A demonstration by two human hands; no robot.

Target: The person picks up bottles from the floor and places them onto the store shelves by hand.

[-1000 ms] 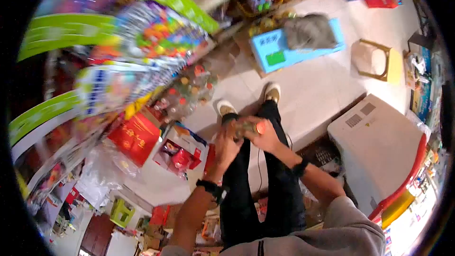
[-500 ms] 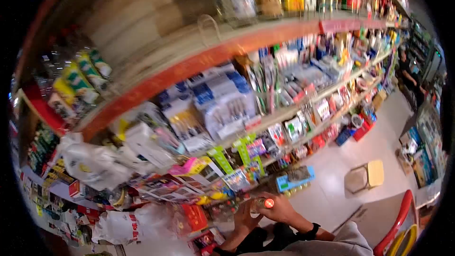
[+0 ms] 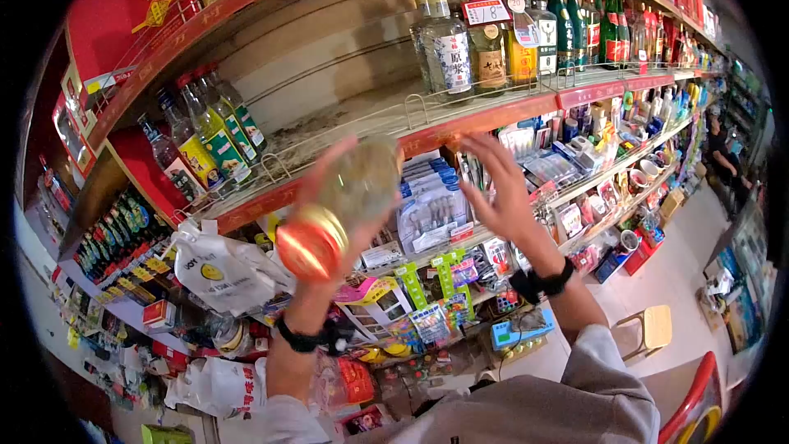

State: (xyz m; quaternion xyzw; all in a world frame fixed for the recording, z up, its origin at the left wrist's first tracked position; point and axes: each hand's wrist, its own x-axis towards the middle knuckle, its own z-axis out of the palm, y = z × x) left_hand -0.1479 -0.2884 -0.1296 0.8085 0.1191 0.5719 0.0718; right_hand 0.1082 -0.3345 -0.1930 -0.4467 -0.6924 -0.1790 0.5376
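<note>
A clear glass bottle (image 3: 359,179) with a red and gold cap is tilted, its cap toward me, in front of the upper shelf. My left hand (image 3: 335,218) is wrapped round it, slightly blurred. My right hand (image 3: 503,191) is raised to the right of the bottle, fingers spread and nothing in them. Behind the bottle runs the upper shelf (image 3: 329,127) with its red edge and low wire rail. Several bottles (image 3: 215,127) with yellow and green labels stand at its left. A clear bottle (image 3: 450,48) with a white label stands further right, beside a price tag (image 3: 486,12).
Lower shelves hold packaged goods (image 3: 433,205). White plastic bags (image 3: 222,267) hang at the left. A wooden stool (image 3: 655,329) and a blue box (image 3: 523,329) are on the floor at the right. A person (image 3: 720,152) sits far off at the right edge.
The view has swung up from the floor to the shelves. Both hands have risen; my right hand has come off the bottle, which stays in my left hand.
</note>
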